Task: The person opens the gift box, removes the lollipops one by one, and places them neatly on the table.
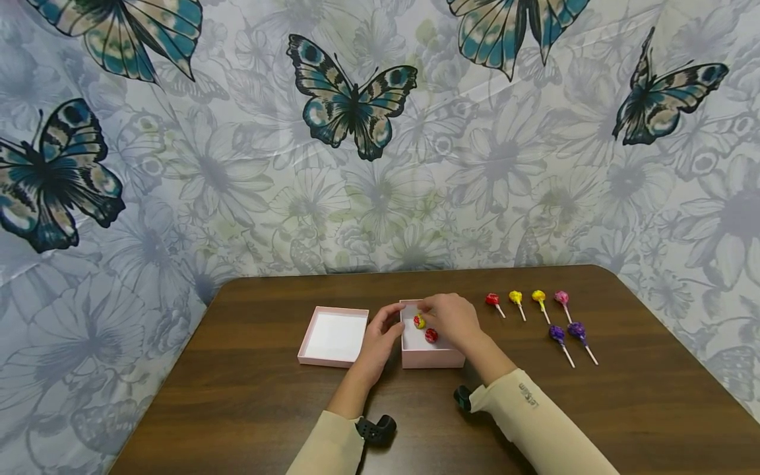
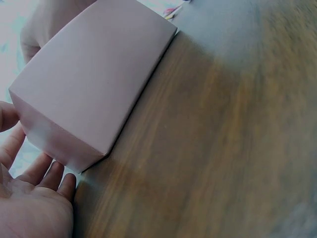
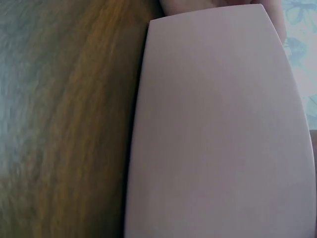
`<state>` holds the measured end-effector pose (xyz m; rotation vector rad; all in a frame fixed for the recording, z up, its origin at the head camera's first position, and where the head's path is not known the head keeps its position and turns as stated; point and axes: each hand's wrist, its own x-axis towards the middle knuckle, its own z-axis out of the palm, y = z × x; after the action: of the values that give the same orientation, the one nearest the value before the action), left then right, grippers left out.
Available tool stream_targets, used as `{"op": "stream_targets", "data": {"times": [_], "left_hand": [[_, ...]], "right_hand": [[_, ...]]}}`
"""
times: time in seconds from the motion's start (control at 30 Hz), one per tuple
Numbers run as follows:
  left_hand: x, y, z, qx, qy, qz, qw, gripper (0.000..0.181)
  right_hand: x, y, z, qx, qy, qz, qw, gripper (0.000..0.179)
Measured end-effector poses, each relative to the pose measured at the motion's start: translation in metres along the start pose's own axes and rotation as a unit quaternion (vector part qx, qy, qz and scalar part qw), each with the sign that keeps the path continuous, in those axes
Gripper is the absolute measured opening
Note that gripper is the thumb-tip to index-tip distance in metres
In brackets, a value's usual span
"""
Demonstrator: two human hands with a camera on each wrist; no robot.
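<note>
A pink box (image 1: 432,359) with a white inside stands uncovered on the table. Inside it I see a yellow-and-red lollipop (image 1: 419,321) and a dark red lollipop (image 1: 431,336); their sticks are hidden. My left hand (image 1: 375,341) is at the box's left side, its loosely bent fingers (image 2: 35,171) against the short wall in the left wrist view. Over the right part of the box, my right hand (image 1: 454,321) reaches in from above. Its fingertips are close to the yellow-and-red lollipop, but whether they pinch anything is hidden. The right wrist view mostly shows the box's pink front wall (image 3: 218,124).
Left of the box lies its pink-rimmed lid (image 1: 334,336), white inside up. On the right of the brown table (image 1: 249,396) are a red lollipop (image 1: 492,299), two yellow lollipops (image 1: 538,297), a pink lollipop (image 1: 561,297) and two purple lollipops (image 1: 557,334). A butterfly-print cloth (image 1: 380,218) hangs behind.
</note>
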<state>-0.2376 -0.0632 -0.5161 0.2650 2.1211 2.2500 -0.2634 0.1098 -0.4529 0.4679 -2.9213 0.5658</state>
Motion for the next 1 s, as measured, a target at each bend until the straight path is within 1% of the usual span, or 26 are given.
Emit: {"op": "stream_targets", "data": {"times": [0.43, 0.53, 0.8, 0.87, 1.0], "left_hand": [[0.000, 0.001, 0.001, -0.001, 0.004, 0.004, 1.0000, 0.040], [0.000, 0.001, 0.001, -0.006, 0.004, 0.000, 1.0000, 0.041], [-0.001, 0.003, 0.003, -0.012, 0.007, 0.001, 0.9999, 0.041], [0.000, 0.002, 0.003, -0.014, 0.008, -0.003, 0.9999, 0.042], [0.000, 0.001, 0.003, -0.008, 0.006, 0.001, 1.0000, 0.041]], "right_hand": [[0.005, -0.003, 0.004, 0.009, -0.038, 0.025, 0.9989, 0.019], [0.006, -0.004, 0.006, 0.013, -0.045, 0.027, 0.9985, 0.020], [0.007, -0.008, 0.008, 0.025, -0.064, 0.027, 0.9973, 0.025], [0.008, -0.008, 0.008, 0.024, -0.065, 0.026, 0.9973, 0.025], [0.009, -0.010, 0.011, 0.017, -0.069, 0.021, 0.9973, 0.022]]}}
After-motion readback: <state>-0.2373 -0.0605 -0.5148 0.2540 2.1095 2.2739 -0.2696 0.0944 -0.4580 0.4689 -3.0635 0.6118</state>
